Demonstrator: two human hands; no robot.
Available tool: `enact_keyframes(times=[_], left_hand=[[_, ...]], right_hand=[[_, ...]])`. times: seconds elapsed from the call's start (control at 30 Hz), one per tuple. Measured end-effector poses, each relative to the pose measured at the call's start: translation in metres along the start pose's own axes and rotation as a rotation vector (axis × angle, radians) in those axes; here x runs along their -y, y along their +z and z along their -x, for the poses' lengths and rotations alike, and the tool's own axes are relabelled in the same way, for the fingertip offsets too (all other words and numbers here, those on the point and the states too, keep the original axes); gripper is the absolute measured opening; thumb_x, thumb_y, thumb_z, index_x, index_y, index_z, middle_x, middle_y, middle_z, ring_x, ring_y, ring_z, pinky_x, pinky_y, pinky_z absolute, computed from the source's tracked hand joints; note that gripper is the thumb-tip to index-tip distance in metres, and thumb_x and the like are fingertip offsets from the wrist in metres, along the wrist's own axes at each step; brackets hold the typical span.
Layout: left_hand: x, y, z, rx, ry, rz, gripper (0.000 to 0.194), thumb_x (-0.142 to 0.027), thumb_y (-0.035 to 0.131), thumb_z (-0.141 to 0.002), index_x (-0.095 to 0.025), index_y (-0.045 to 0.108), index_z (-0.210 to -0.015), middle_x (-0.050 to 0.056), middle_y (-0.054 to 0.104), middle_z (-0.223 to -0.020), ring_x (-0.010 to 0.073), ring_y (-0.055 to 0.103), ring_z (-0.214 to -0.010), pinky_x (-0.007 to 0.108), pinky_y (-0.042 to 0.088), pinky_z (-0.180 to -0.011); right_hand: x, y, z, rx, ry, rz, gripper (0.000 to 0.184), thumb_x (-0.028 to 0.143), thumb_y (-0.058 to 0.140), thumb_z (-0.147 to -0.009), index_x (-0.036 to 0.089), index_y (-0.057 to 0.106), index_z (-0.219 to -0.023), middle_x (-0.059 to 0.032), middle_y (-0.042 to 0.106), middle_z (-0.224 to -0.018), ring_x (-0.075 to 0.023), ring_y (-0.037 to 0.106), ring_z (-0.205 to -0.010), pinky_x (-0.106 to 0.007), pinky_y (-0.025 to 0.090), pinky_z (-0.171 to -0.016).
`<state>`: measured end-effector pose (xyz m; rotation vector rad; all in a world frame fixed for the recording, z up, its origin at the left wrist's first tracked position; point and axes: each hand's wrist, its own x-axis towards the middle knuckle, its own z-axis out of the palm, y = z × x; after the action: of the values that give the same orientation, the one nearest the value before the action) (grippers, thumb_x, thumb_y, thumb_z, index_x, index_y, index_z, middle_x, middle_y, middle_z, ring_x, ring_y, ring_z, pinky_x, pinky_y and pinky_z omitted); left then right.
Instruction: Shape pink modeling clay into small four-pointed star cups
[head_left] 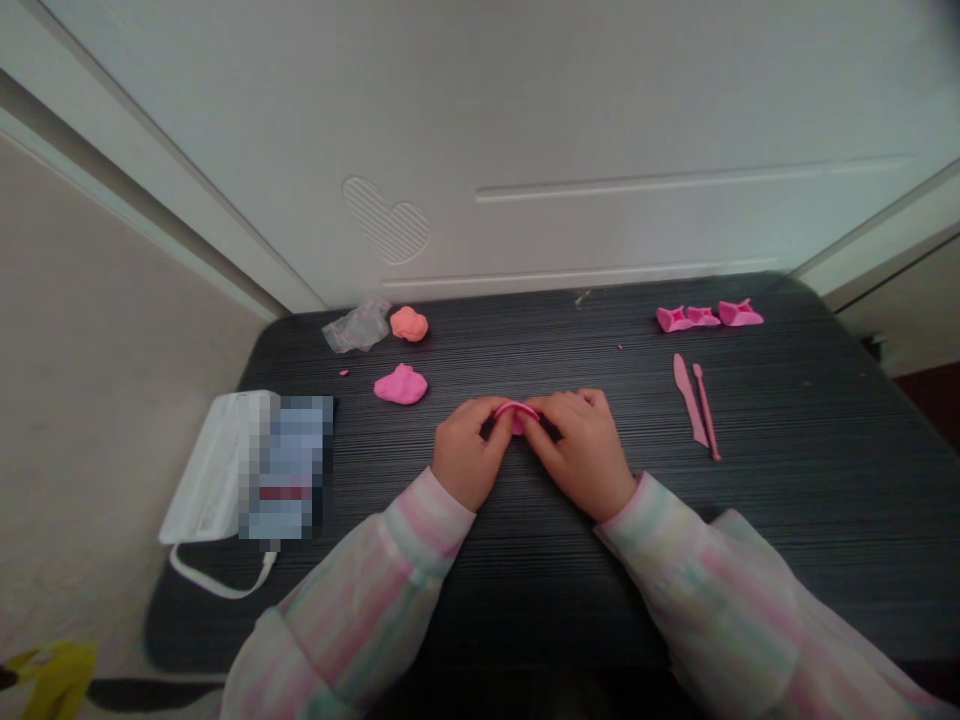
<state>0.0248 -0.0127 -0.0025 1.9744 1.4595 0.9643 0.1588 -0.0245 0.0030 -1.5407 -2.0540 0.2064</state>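
Observation:
Between both hands is a small piece of pink modelling clay (517, 410), bent into a curve and held just above the dark table (480, 590). My left hand (466, 450) pinches its left side between thumb and fingers. On the other side my right hand (583, 445) pinches it the same way, the two thumbs close together. Part of the clay is hidden behind the thumbs. A larger pink clay lump (402, 385) lies to the left of my left hand, with an orange clay lump (409, 324) behind it.
Three folded pink clay shapes (739, 313) stand in a row at the back right. Nearer lie a pink plastic knife (688, 398) and a thin pink stick tool (706, 410). A clear plastic wrapper (358, 326) is at back left. A white power bank (217, 465) and cabled phone (289, 468) lie left.

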Motion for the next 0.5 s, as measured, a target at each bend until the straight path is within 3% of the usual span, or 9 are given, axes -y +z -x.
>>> enact_keyframes(times=[0.23, 0.5], left_hand=[[-0.0013, 0.0012, -0.0004, -0.078, -0.011, -0.025, 0.009, -0.02, 0.053, -0.073, -0.019, 0.062, -0.076, -0.002, 0.064, -0.071, 0.0103, 0.057, -0.067, 0.022, 0.045, -0.067], [-0.0023, -0.0008, -0.0005, -0.055, -0.036, -0.011, 0.012, -0.022, 0.052, -0.075, -0.019, 0.064, -0.077, -0.002, 0.067, -0.074, 0.0103, 0.059, -0.068, 0.022, 0.046, -0.068]], right_hand=[[0.0026, 0.0008, 0.001, -0.022, 0.024, 0.004, 0.018, 0.027, 0.045, -0.08, 0.018, 0.058, -0.072, 0.0008, 0.061, -0.066, -0.0133, 0.051, -0.064, -0.03, 0.026, -0.071], [0.0029, -0.0007, 0.0001, -0.015, 0.065, 0.047, 0.017, 0.027, 0.045, -0.078, 0.018, 0.057, -0.07, 0.0005, 0.06, -0.064, -0.0136, 0.051, -0.062, -0.03, 0.025, -0.07]])
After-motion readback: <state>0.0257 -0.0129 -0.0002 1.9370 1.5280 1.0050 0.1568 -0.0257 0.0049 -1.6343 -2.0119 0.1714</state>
